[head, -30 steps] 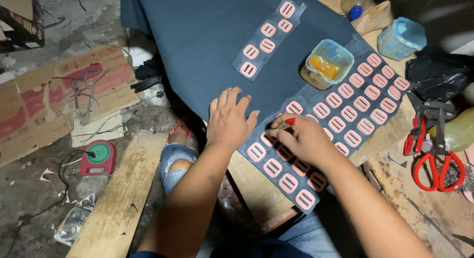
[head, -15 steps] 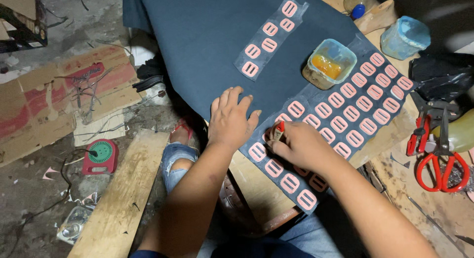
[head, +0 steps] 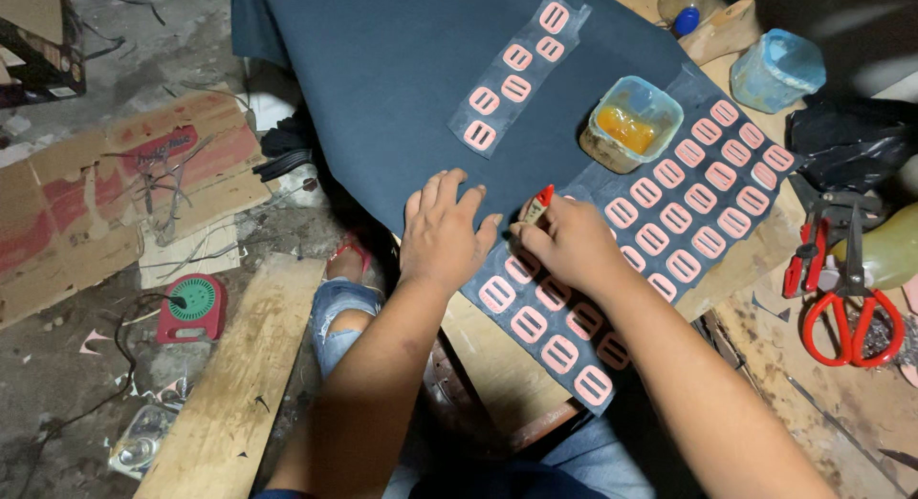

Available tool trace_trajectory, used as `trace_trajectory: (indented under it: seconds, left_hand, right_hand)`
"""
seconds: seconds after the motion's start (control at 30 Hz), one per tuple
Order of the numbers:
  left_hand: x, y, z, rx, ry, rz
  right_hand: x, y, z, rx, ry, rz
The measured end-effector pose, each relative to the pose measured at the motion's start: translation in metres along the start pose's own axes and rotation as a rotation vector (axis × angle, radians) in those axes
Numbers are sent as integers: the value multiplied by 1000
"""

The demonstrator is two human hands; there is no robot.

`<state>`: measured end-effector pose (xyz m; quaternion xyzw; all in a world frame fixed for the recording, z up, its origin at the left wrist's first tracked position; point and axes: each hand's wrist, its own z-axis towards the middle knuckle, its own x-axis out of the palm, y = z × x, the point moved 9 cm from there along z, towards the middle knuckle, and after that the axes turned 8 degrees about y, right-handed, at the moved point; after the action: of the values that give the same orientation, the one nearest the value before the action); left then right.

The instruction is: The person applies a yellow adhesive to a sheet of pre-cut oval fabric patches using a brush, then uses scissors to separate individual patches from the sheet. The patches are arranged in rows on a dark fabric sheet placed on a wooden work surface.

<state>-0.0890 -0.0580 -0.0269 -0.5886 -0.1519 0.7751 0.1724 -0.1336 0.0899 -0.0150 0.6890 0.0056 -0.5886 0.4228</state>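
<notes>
My left hand (head: 442,233) lies flat, fingers spread, on a big dark blue sheet (head: 402,69) at its near edge. Just to its right, my right hand (head: 566,241) grips a small red-handled tool (head: 538,203), its tip on the sheet. Under and around the right hand is a dark strip (head: 669,231) covered with several pink slotted pieces (head: 653,238). A shorter strip (head: 516,74) with more pink pieces lies farther up the sheet.
An open plastic tub of orange glue (head: 626,124) stands on the sheet beside the strip. Red pliers (head: 801,255) and red scissors (head: 851,317) lie at the right, a pale blue lidded tub (head: 776,69) beyond. A wooden plank (head: 239,384), cardboard (head: 105,193) and a red round device (head: 194,306) are on the floor at left.
My right hand has slid up the strip toward the left hand's fingertips, bringing the red-handled tool into view. The left hand has stayed flat on the sheet.
</notes>
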Motion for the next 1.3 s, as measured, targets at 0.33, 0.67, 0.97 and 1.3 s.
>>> trace_trajectory:
  seconds: [0.33,0.67,0.97,1.3]
  left_hand:
    - [-2,-1,0,-8,6,-11]
    - [-1,-3,-1,2,-19,7]
    - [-1,-3,-1,31,-37,15]
    - [-2,-1,0,6,-24,-2]
  right_hand:
    - [-15,-25,-42,109,-79,150]
    - [5,1,-82,74,-223,74]
    - [-12,-18,-69,163,-224,121]
    - [-9,1,-82,-142,-107,349]
